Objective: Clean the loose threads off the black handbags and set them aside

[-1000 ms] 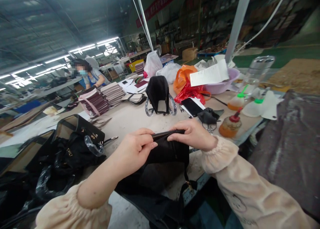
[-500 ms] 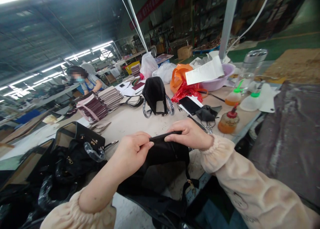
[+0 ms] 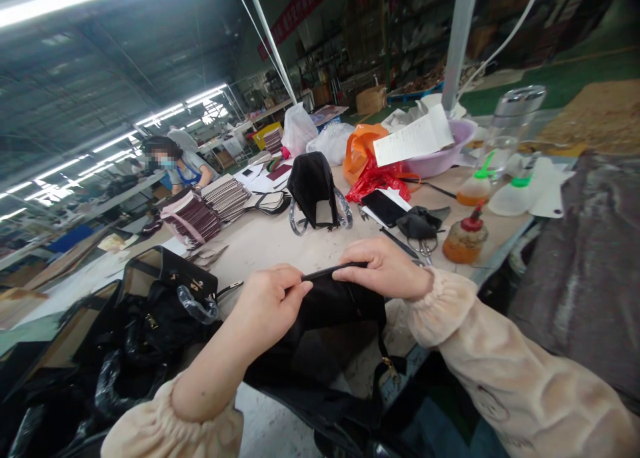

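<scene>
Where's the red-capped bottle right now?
In the head view, the red-capped bottle is at right, near the right edge of the table, beyond the right hand and nearer the camera than the green-capped bottle of amber liquid.

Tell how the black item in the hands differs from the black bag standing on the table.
The left hand and right hand pinch the black item along its edge; the standing bag is untouched. The black item is nearer the camera, the standing bag farther back on the table. Both look black.
</scene>
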Demonstrator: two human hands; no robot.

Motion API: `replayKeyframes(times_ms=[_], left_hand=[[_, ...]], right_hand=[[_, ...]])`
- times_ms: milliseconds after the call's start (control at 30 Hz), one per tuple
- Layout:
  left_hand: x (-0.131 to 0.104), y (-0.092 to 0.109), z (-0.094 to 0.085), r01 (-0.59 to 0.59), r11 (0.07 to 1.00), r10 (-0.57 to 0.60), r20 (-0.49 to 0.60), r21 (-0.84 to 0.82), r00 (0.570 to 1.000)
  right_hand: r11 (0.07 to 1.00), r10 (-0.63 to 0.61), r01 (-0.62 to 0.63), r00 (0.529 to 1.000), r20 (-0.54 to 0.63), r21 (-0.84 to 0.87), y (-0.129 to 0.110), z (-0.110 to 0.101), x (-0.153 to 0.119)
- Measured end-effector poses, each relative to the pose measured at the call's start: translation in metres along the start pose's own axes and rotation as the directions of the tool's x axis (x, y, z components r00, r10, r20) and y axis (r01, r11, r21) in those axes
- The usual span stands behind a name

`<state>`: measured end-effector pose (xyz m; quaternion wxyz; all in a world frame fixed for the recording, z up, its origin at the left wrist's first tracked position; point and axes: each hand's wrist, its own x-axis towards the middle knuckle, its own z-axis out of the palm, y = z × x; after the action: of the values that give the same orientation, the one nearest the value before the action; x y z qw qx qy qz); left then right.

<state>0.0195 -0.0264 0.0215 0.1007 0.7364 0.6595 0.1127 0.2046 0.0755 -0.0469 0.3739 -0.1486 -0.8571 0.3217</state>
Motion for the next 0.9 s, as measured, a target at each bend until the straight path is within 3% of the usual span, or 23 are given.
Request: replayKeyframes(times_ms=[500,900], left_hand=[[0.001,0.001,0.0024,0.039,0.991,-0.034,-0.039,0.131,0.999],[0.0014,0.0012,0.004,0.061,0.988,-0.055,-0.049,0.14,0.997]], right_hand=[[1.0,0.0,0.0,1.0,0.009,-0.022,-0.0029,0.0,0.0006],[1.0,-0.009,0.009,1.0,0.009,-0.017,-0.0025,0.0002,0.0003]])
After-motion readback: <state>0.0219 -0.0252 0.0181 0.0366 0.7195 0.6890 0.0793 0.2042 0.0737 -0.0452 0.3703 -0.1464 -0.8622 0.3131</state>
